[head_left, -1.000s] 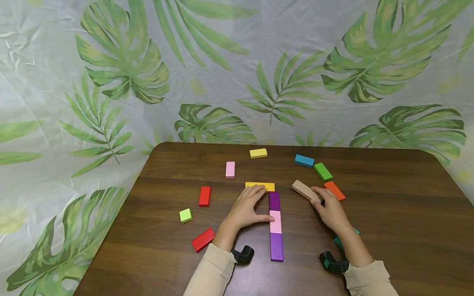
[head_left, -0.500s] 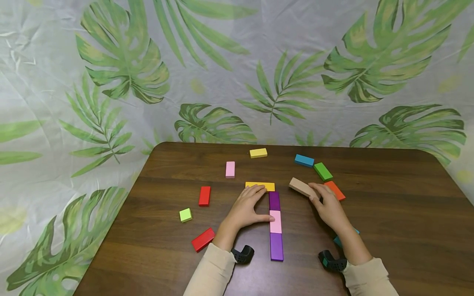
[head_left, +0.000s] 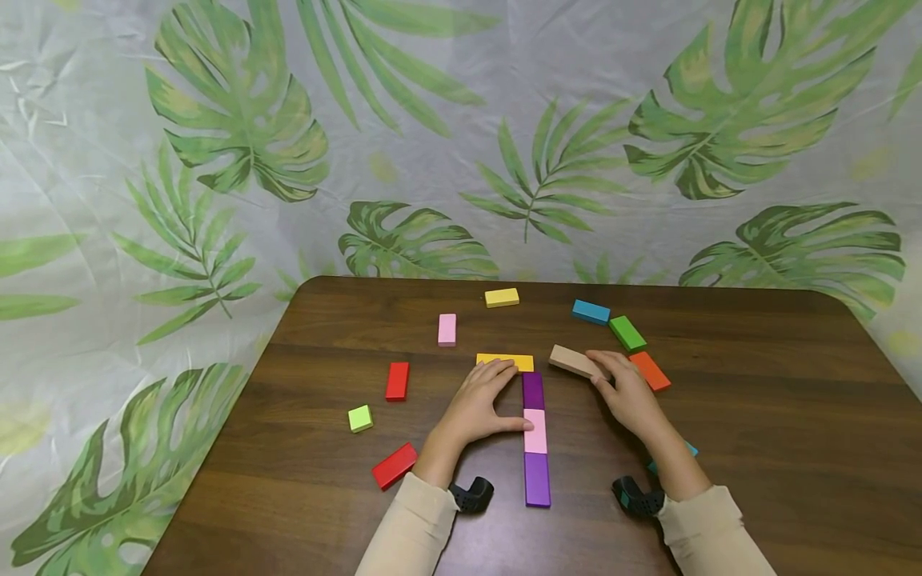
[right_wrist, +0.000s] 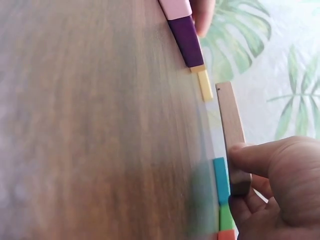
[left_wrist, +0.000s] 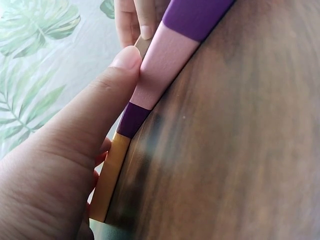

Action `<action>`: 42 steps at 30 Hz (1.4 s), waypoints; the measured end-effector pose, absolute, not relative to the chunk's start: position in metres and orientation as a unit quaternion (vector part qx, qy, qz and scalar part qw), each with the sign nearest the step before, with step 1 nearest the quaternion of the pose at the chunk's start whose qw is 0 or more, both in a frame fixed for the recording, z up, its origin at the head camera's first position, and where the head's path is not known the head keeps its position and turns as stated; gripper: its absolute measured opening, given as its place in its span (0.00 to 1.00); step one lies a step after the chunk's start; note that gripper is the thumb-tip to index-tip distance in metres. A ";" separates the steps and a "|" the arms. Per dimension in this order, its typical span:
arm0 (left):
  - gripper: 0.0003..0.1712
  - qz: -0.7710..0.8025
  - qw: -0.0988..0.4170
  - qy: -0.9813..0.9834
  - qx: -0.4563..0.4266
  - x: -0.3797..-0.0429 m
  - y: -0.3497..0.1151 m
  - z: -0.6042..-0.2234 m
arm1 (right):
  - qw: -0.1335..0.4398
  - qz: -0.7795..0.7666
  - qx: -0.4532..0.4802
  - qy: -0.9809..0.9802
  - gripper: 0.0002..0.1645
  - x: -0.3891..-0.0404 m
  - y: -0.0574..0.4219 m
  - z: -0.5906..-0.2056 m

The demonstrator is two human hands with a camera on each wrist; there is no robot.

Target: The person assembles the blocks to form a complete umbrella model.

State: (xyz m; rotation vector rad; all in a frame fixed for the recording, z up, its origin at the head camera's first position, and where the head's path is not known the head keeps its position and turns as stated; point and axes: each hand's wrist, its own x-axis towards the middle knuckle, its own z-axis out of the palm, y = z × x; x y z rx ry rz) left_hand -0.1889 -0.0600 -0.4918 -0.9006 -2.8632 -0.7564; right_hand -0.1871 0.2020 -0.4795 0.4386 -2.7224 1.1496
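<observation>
My right hand (head_left: 628,394) pinches a plain tan wooden block (head_left: 572,362) by its right end, between thumb and fingers. The right wrist view shows that tan block (right_wrist: 231,117) tilted up over the tabletop. My left hand (head_left: 475,404) is spread over the laid-out blocks. Its fingertips rest on an orange-yellow block (head_left: 522,363) lying crosswise, and its thumb touches a pink block (head_left: 535,438). From the crosswise block's right end a row runs toward me: a dark purple block (head_left: 533,390), the pink one, then a purple block (head_left: 536,480).
Loose blocks lie around on the brown table (head_left: 288,480): yellow (head_left: 501,298), light pink (head_left: 446,330), red (head_left: 397,382), another red block (head_left: 394,466), a lime cube (head_left: 360,419), blue (head_left: 591,312), green (head_left: 627,333) and orange-red (head_left: 650,370). A teal block (head_left: 691,449) is partly hidden by my right forearm.
My right hand has moved left with the tan block, whose far end now comes close to the crosswise orange-yellow block. My left hand has stayed in place.
</observation>
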 end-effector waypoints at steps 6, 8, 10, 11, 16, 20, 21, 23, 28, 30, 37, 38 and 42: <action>0.51 -0.239 0.020 -0.927 -0.289 -0.189 -0.060 -0.492 | 0.059 0.378 0.155 -0.911 0.23 -0.192 0.199 -0.482; 0.52 -0.238 0.019 -0.927 -0.289 -0.189 -0.060 -0.492 | 0.054 0.377 0.158 -0.911 0.23 -0.193 0.199 -0.483; 0.52 -0.237 0.019 -0.928 -0.288 -0.189 -0.060 -0.492 | 0.052 0.376 0.159 -0.912 0.23 -0.194 0.198 -0.483; 0.52 -0.237 0.019 -0.928 -0.288 -0.189 -0.060 -0.492 | 0.051 0.374 0.159 -0.912 0.23 -0.195 0.198 -0.484; 0.52 -0.237 0.020 -0.928 -0.288 -0.189 -0.059 -0.492 | 0.047 0.370 0.160 -0.914 0.23 -0.197 0.196 -0.485; 0.52 -0.236 0.020 -0.928 -0.288 -0.189 -0.060 -0.492 | 0.043 0.369 0.161 -0.914 0.23 -0.199 0.195 -0.486; 0.52 -0.236 0.020 -0.928 -0.288 -0.189 -0.060 -0.492 | 0.042 0.368 0.161 -0.915 0.23 -0.199 0.195 -0.486; 0.52 -0.235 0.019 -0.928 -0.288 -0.189 -0.060 -0.492 | 0.039 0.366 0.162 -0.915 0.23 -0.200 0.195 -0.486; 0.52 -0.237 0.023 -0.927 -0.289 -0.189 -0.060 -0.491 | 0.039 0.363 0.170 -0.915 0.24 -0.202 0.194 -0.487; 0.52 -0.238 0.024 -0.927 -0.289 -0.189 -0.060 -0.491 | 0.040 0.364 0.175 -0.914 0.24 -0.202 0.194 -0.487; 0.52 -0.240 0.022 -0.928 -0.285 -0.188 -0.060 -0.491 | 0.037 0.368 0.184 -0.911 0.24 -0.205 0.191 -0.487; 0.52 -0.240 0.023 -0.928 -0.285 -0.188 -0.060 -0.491 | 0.036 0.368 0.185 -0.911 0.24 -0.205 0.190 -0.487; 0.52 -0.239 0.025 -0.928 -0.285 -0.188 -0.059 -0.492 | 0.032 0.367 0.186 -0.911 0.24 -0.205 0.189 -0.487</action>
